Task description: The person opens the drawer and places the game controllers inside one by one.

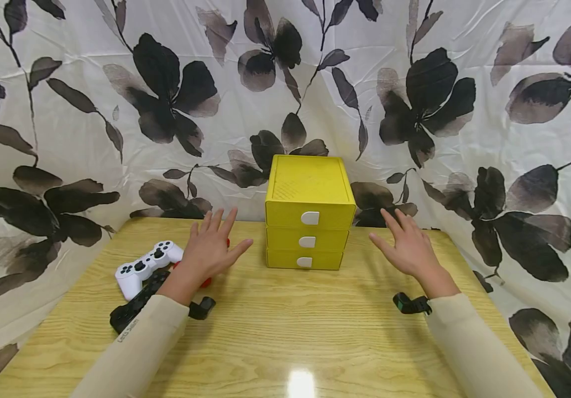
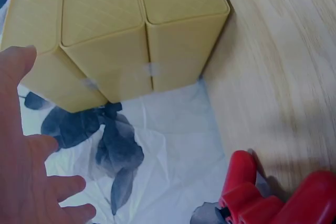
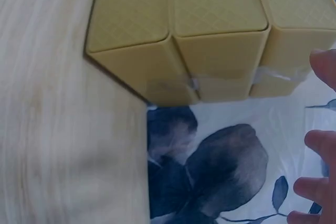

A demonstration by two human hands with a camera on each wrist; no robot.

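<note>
A yellow three-drawer box (image 1: pixel 310 179) with white pull tabs stands at the back of the wooden table. To its left my left hand (image 1: pixel 207 251) hovers with fingers spread, holding nothing. On the other side, my right hand (image 1: pixel 408 246) is likewise raised with straight fingers, apart from the box. Below and left of my left hand lie a white game controller (image 1: pixel 138 268), a black controller (image 1: pixel 138 301) partly hidden by my forearm, and a red controller-like object (image 2: pixel 262 203) mostly covered by that hand in the head view.
A white cloth with dark flowers (image 1: pixel 295 83) hangs behind and around the table (image 1: pixel 285 320). Small black wrist cameras, one on the left (image 1: pixel 202 308) and one on the right (image 1: pixel 411 304), jut inward from my sleeves.
</note>
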